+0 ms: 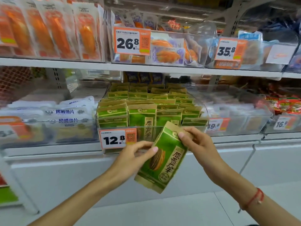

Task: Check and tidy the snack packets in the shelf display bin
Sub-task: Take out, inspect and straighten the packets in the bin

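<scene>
Both hands are seen from the head view closed on one green snack packet [160, 158]: its top corner is pinched by the right hand [195, 142], its left edge by the left hand [135, 155]. It is held tilted just below and in front of the display bin [202, 110], its long axis leaning up and right toward the upright packets [143, 101]. The bin lies up and ahead, slightly nearer the right hand.
</scene>
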Tool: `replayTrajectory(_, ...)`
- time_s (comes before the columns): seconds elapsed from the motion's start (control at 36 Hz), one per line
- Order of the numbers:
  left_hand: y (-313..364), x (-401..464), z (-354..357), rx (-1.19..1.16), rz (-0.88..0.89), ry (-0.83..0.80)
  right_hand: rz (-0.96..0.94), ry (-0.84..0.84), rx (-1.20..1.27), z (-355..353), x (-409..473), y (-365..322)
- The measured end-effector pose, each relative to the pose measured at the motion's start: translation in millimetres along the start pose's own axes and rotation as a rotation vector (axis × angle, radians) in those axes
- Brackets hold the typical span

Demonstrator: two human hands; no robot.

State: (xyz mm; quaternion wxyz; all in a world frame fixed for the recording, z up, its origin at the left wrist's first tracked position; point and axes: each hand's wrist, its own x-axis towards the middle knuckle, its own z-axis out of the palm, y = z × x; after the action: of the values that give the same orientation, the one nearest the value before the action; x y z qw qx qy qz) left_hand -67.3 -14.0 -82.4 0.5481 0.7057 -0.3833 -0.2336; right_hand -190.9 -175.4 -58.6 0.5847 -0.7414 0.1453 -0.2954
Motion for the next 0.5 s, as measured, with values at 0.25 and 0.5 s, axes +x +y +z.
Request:
replayTrajectory(0.25,-3.9,-1.2,18.8,-0.143,-0.077,0.04,0.251,0.169,0.111,-9.7,-1.6,0.4)
replayTrajectory(0.5,3.9,-5.9,32.0,0.023,0.069,0.291,0.233,0.106,-0.124,-3.3,-3.9,4.4)
